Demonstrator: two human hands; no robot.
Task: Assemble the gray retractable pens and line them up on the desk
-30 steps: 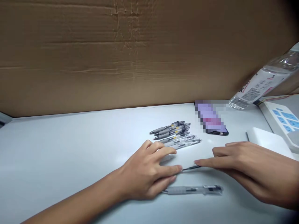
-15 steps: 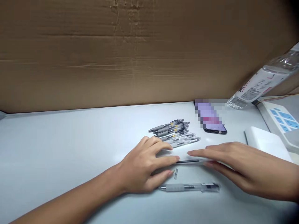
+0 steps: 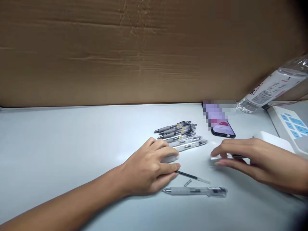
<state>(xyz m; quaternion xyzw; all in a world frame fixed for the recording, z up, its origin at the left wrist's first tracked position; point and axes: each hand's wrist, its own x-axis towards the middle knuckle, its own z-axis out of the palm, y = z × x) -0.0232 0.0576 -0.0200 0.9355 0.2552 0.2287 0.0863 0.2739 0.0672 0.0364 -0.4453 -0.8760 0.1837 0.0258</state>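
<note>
There's the left hand [image 3: 149, 168], curled at the left end of the gray pen [image 3: 185, 191], fingertips right at a black pen refill [image 3: 192, 176] slanting just above that pen; can't tell if it's holding anything. Up beyond the pen's right end, the right hand [image 3: 255, 160] pinches a clear pen barrel [image 3: 226, 157]!

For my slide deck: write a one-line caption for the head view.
Left hand by a pen refill; right hand holds a clear pen barrel.
</note>
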